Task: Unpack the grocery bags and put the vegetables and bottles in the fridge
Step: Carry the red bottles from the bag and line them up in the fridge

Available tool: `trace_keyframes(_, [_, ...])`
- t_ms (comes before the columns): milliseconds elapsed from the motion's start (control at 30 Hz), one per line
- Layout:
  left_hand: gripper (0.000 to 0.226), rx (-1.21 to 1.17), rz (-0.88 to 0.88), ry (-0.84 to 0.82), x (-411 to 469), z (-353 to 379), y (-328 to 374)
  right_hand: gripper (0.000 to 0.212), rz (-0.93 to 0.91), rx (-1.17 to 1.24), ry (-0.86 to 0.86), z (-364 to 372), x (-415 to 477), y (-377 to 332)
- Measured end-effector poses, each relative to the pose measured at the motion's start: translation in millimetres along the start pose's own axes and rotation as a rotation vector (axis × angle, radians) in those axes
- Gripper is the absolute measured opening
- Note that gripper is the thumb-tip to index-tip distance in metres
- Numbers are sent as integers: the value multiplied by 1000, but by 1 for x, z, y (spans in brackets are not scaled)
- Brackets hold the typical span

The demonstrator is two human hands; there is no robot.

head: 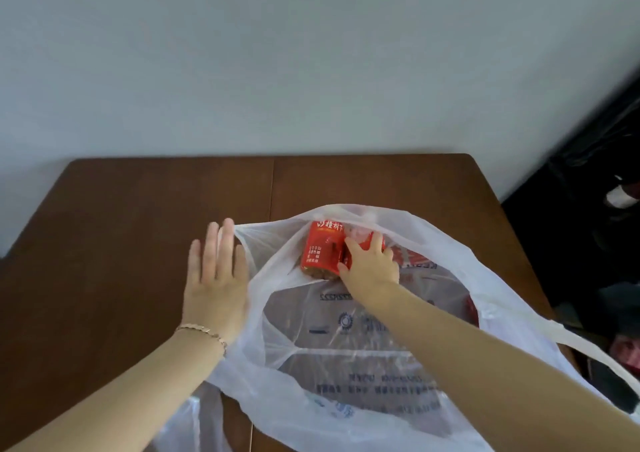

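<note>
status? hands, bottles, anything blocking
Left hand open, flat at the bag mouth. Right hand inside, fingers on one of two red-labelled bottles; grip not confirmed. Bottles lying in bag on table. Nothing blocking.

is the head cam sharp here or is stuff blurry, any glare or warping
Head view: the left hand is smeared at the fingertips by motion blur; the right hand and the red bottles are soft; the white plastic bag veils its contents, with mild sheen; the table edges splay from wide-angle distortion; lighting is even, the right corner dark.
</note>
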State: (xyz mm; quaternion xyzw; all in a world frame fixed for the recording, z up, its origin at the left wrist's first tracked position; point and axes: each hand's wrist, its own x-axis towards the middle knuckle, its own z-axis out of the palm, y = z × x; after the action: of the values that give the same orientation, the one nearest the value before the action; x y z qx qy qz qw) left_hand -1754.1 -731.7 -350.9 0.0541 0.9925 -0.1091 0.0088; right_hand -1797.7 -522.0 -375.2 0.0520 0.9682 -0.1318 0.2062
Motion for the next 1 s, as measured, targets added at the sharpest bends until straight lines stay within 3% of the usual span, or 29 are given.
trace_keyframes(100, [76,-15,479,83,7,4,12,58,84,182,1,5,11,4])
trace_keyframes(167, [51,-171,614,-13,12,-8,35,76,117,252,-6,5,5,11])
trace_keyframes(267, [35,-415,333,-106,36,-3,69,102,132,246,-98,8,-17,27])
trace_keyframes(367, [61,-500,46,-180,71,5,102,106,154,143,-245,20,-43,44])
trace_keyframes(533, [90,-513,-158,-343,93,13,127,102,178,84,-287,34,-77,58])
trace_keyframes(667, [105,-338,-54,-614,71,3,127,102,177,68,-228,37,-83,54])
trace_keyframes(767, [84,-206,-36,-815,44,-4,122,96,157,40,-157,40,-83,53])
trace_keyframes(867, [48,-289,-16,-773,31,2,113,92,150,52,-129,40,-83,57])
trace_keyframes(1000, [51,-529,-41,-663,20,13,115,93,157,64,-136,38,-81,59])
